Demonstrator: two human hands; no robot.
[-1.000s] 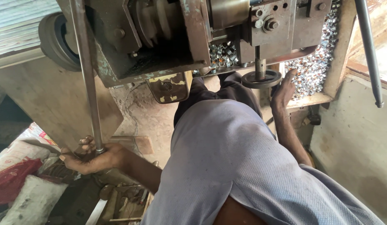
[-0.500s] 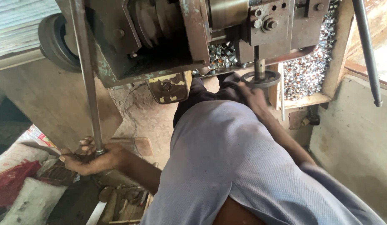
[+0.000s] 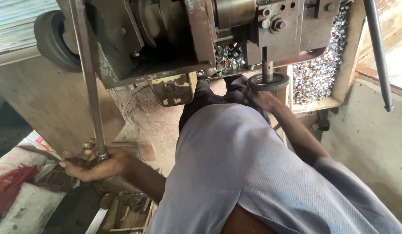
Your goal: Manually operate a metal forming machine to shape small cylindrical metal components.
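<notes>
Right hand [image 3: 262, 99] dropping under the round black handwheel [image 3: 268, 81], grip unclear, left hand [image 3: 90, 162] clamping the lever rod [image 3: 89, 86]; next: steady pull.

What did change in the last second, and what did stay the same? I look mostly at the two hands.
The right hand came down and inward from its raised, open pose beside the machine; it now sits just under the dark round disc, though whether it grips anything is unclear. The left hand stayed closed around the lower end of the long metal lever. The machine and the tray of small shiny metal pieces did not move.
</notes>
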